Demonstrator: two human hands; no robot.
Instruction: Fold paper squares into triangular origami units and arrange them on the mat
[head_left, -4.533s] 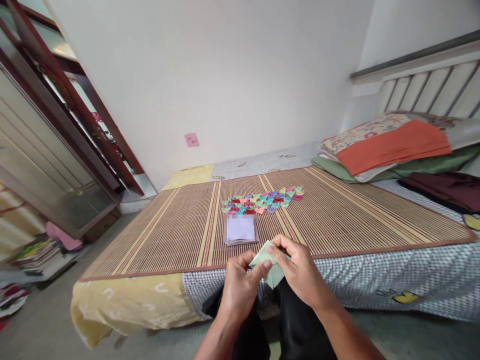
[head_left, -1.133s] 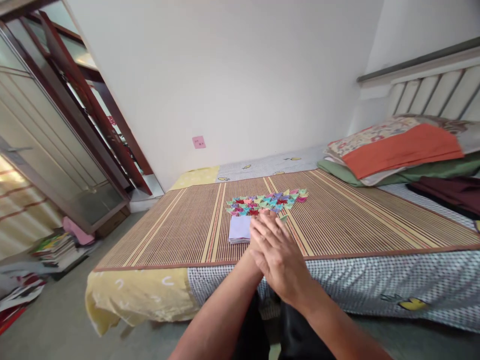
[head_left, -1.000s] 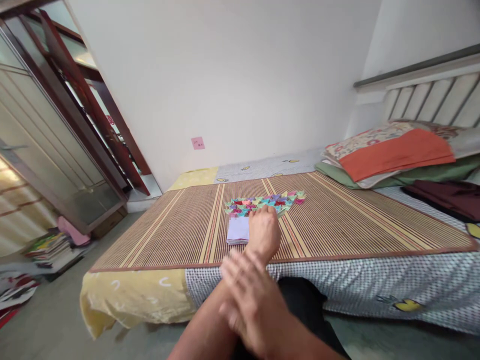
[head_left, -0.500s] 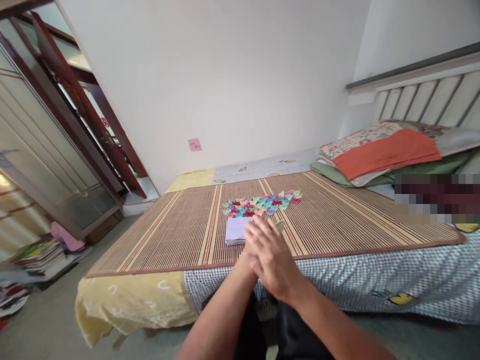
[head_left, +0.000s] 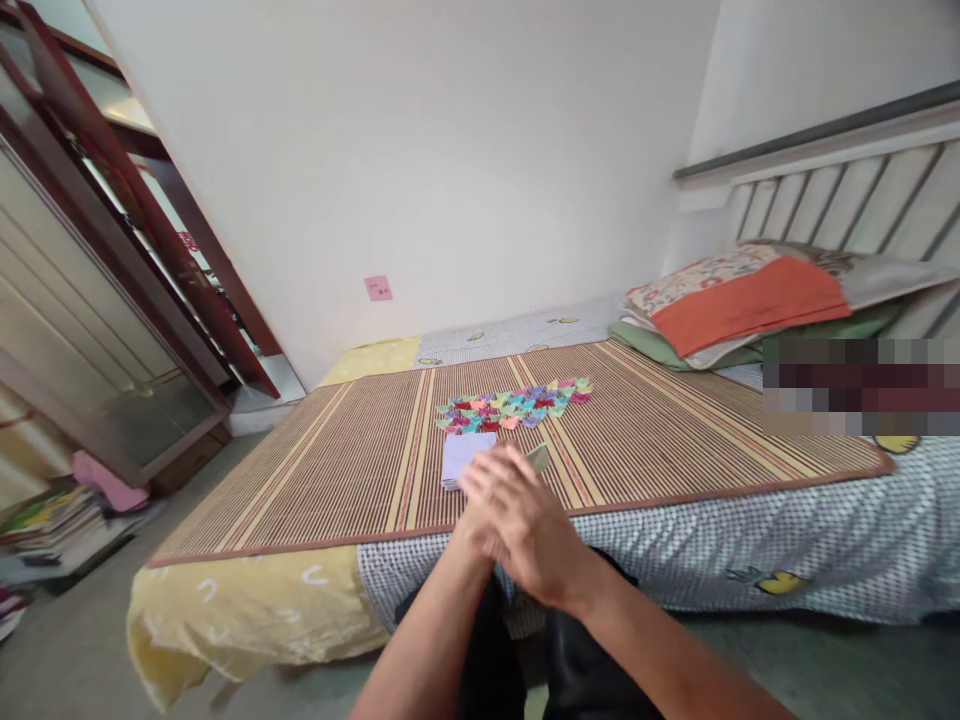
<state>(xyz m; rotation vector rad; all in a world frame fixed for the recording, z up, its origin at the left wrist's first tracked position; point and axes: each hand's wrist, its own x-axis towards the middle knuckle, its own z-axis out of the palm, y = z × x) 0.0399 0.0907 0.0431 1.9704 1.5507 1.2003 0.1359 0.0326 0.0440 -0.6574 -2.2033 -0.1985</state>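
Note:
My right hand [head_left: 531, 530] lies across my left hand [head_left: 477, 527], the two clasped together over the bed's near edge. Its fingers are wrapped over the left one, whose own fingers are mostly hidden underneath. No object shows between them. Just beyond the fingertips, a stack of pale purple paper sheets [head_left: 461, 458] rests on the mat, partly covered by the hands. To its right is a small olive-green piece of paper [head_left: 538, 459], also partly hidden. Behind these, many small folded paper pieces [head_left: 517, 408] in mixed colours are laid out in rows.
A striped bamboo mat [head_left: 337, 460] covers much of the bed. Pillows [head_left: 750, 303] are piled at the right by the headboard [head_left: 847, 200]. At the left stand a stack of books or magazines [head_left: 52, 525] and a doorway. A pink card [head_left: 378, 288] is on the wall.
The view has turned slightly, so the bed and everything on it sit a little further left. My hands stay clasped, with the fingers shifted slightly.

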